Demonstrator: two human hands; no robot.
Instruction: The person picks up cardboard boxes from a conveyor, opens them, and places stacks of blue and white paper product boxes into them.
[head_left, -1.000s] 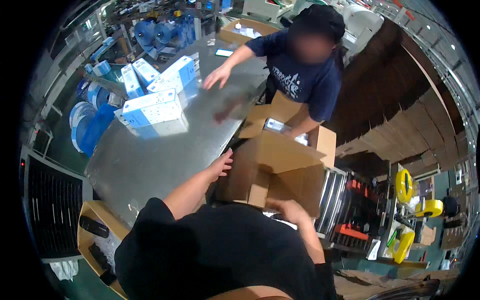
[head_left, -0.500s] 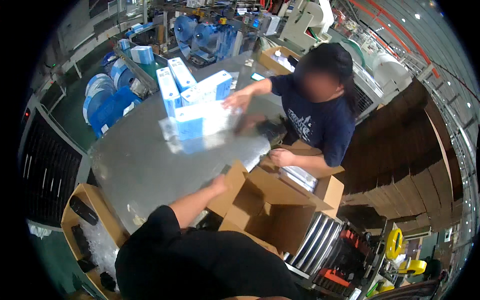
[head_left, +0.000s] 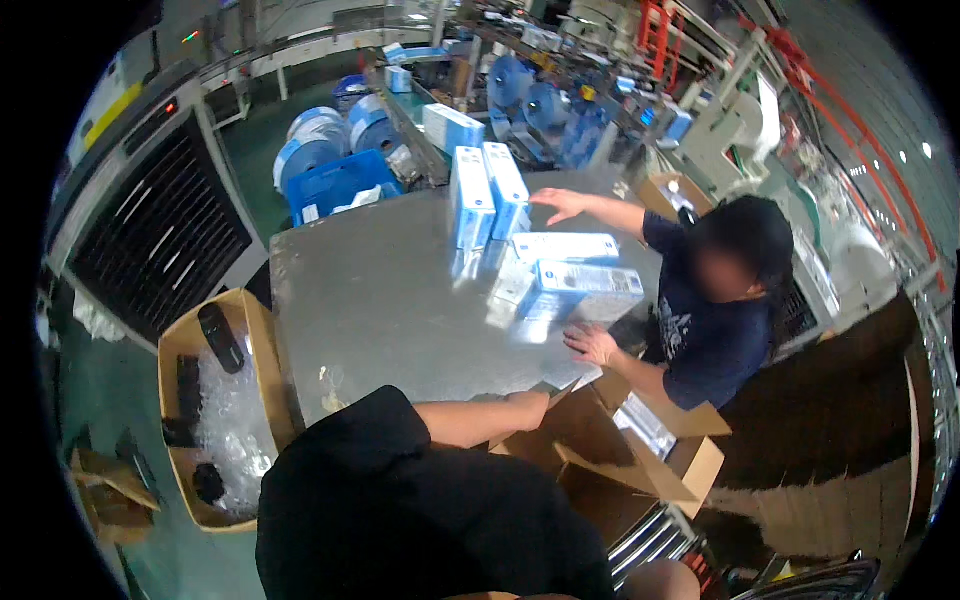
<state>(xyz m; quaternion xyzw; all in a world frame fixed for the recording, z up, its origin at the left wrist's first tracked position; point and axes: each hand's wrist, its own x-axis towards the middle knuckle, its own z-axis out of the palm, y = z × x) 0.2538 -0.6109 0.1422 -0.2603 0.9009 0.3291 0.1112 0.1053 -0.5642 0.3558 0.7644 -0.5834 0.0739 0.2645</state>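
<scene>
My left hand is closed on a flap of the open brown cardboard box, by the table's near edge. My right hand does not show; a rounded bit of bare skin at the lower edge may be part of my right arm, but it has no visible fingers. Beyond my left hand, two blue-and-white cartons lie close together on the grey table. Two more such cartons stand upright farther back. Across from me, another person's hand reaches beside the upright pair, while their other hand rests near the lying cartons.
A cardboard box of clear plastic scraps stands left of the table. Behind are a blue bin, film rolls and a carton on a conveyor. A smaller brown box with flat white items adjoins mine; rollers lie below.
The view has turned left, shifting everything rightward. The other person's far hand has left the front carton for the upright pair; their near hand has left the smaller box. My left hand stays on the flap.
</scene>
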